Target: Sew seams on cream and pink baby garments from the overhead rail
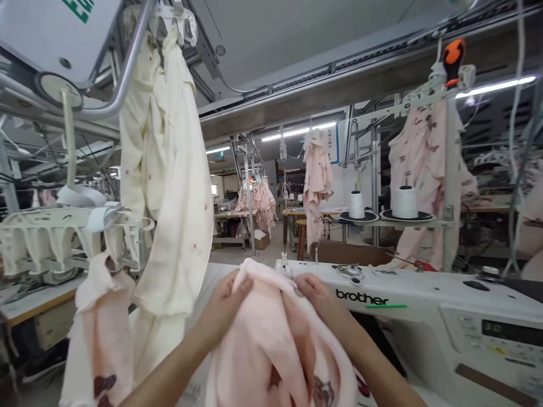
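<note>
A pale pink garment (271, 345) with small dark prints is bunched up in front of me. My left hand (224, 305) grips its upper left edge with fingers pinched closed. At the upper right edge, my right hand (318, 299) pinches the same cloth. Both hands hold it raised just in front of the white Brother sewing machine (424, 305), which stretches to the right.
A cream garment (169, 186) hangs from an overhead clamp at left, with another pink piece (97, 328) below it. Two white thread cones (405, 202) stand on a rack behind the machine. More pink garments (316, 181) hang further back in the workshop.
</note>
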### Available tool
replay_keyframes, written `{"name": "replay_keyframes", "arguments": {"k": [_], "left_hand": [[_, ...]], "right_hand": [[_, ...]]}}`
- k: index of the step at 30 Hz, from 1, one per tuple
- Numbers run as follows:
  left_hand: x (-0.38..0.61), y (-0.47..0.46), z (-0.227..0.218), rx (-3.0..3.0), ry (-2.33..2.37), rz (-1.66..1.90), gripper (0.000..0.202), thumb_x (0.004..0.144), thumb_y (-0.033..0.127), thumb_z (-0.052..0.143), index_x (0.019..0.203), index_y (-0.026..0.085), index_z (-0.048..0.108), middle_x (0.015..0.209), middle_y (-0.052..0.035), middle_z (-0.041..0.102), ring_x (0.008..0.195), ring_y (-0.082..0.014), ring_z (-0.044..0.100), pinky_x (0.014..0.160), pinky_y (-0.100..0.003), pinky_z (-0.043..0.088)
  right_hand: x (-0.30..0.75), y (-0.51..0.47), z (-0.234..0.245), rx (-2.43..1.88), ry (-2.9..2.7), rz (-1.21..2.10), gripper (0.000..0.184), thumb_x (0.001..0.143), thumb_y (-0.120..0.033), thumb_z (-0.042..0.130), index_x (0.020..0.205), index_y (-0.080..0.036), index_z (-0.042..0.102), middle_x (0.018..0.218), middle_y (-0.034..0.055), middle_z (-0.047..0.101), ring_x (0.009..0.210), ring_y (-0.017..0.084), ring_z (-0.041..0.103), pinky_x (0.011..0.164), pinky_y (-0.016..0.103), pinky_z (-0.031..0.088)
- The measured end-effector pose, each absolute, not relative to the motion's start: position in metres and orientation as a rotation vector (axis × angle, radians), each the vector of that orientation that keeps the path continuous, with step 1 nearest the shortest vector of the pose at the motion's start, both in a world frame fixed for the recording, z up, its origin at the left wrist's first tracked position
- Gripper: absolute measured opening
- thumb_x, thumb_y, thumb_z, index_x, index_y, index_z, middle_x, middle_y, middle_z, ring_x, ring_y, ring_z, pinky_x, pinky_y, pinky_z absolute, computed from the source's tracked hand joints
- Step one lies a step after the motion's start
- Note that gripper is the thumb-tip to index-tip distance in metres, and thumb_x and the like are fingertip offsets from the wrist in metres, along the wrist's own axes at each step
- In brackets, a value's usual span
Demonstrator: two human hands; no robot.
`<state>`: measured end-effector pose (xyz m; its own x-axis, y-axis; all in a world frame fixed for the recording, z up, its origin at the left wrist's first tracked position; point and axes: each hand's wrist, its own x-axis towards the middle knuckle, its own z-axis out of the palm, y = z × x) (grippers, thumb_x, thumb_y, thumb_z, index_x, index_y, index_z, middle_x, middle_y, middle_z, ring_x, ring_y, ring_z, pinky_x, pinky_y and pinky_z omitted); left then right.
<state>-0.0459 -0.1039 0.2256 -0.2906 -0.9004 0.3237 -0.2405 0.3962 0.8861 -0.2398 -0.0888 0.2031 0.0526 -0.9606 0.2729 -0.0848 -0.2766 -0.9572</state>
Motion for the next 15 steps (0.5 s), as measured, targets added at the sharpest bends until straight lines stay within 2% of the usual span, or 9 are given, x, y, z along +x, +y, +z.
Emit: {"name": "replay_keyframes", "arguments": {"k": [2,4,6,8,10,12,15], "left_hand": [[-0.049,-0.099,0.24,1.115,-1.801,-0.533,0.03,0.086,0.047,0.043,0.099,0.021,0.054,0.091,-0.0011,0.062,0.083,-0.0175,0.057,0.073,-0.027,0.041],[-0.051,-0.092,0.26,1.17,-1.877,-0.237,0.024,0.087,0.044,0.042,0.095,0.024,0.054,0.085,0.0024,0.061,0.08,-0.0155,0.056,0.073,-0.026,0.039],[-0.052,-0.085,0.277,1.153,-1.945,-0.044,0.024,0.088,0.042,0.039,0.09,0.025,0.056,0.085,0.0028,0.059,0.077,-0.0144,0.055,0.071,-0.025,0.037],[-0.05,-0.081,0.283,1.129,-2.005,0.08,0.025,0.088,0.038,0.037,0.084,0.023,0.057,0.093,0.0005,0.056,0.08,-0.0148,0.054,0.071,-0.025,0.037],[-0.045,-0.078,0.27,1.129,-2.111,-0.032,0.023,0.087,0.034,0.038,0.078,0.021,0.054,0.093,-0.0013,0.054,0.081,-0.0154,0.052,0.073,-0.025,0.037],[-0.039,-0.077,0.238,1.153,-2.208,-0.41,0.022,0.087,0.032,0.036,0.075,0.02,0.051,0.085,-0.0007,0.054,0.079,-0.0148,0.052,0.072,-0.024,0.038],[-0.032,-0.076,0.171,1.245,-2.14,-0.955,0.018,0.085,0.032,0.039,0.077,0.019,0.049,0.073,0.0017,0.054,0.072,-0.014,0.05,0.066,-0.023,0.037]], "right_hand": [[-0.235,-0.082,0.196,-1.78,1.335,-1.637,0.073,0.069,-0.064,0.055,0.121,-0.014,0.041,0.123,0.0164,0.047,0.115,0.036,0.041,0.096,0.052,0.032],[-0.228,-0.072,0.194,-2.147,1.439,-1.9,0.061,0.079,-0.052,0.053,0.127,-0.017,0.038,0.127,0.0144,0.045,0.116,0.033,0.04,0.095,0.05,0.031],[-0.223,-0.065,0.2,-2.35,1.474,-1.946,0.039,0.088,-0.038,0.04,0.121,-0.017,0.045,0.113,0.0132,0.056,0.1,0.029,0.052,0.086,0.045,0.037],[-0.224,-0.06,0.207,-2.24,1.359,-1.715,0.03,0.091,-0.032,0.032,0.107,-0.018,0.053,0.094,0.0091,0.061,0.081,0.024,0.056,0.074,0.037,0.04],[-0.23,-0.057,0.206,-1.943,1.003,-1.314,0.026,0.089,-0.038,0.04,0.093,-0.018,0.056,0.083,0.0044,0.059,0.073,0.018,0.053,0.066,0.028,0.038],[-0.235,-0.056,0.186,-1.554,0.671,-0.986,0.03,0.078,-0.047,0.057,0.081,-0.017,0.054,0.074,0.0005,0.053,0.065,0.013,0.047,0.059,0.022,0.034],[-0.234,-0.054,0.127,-1.161,0.609,-0.895,0.045,0.062,-0.055,0.069,0.074,-0.018,0.047,0.061,-0.0046,0.041,0.053,0.008,0.034,0.051,0.019,0.023]]}}
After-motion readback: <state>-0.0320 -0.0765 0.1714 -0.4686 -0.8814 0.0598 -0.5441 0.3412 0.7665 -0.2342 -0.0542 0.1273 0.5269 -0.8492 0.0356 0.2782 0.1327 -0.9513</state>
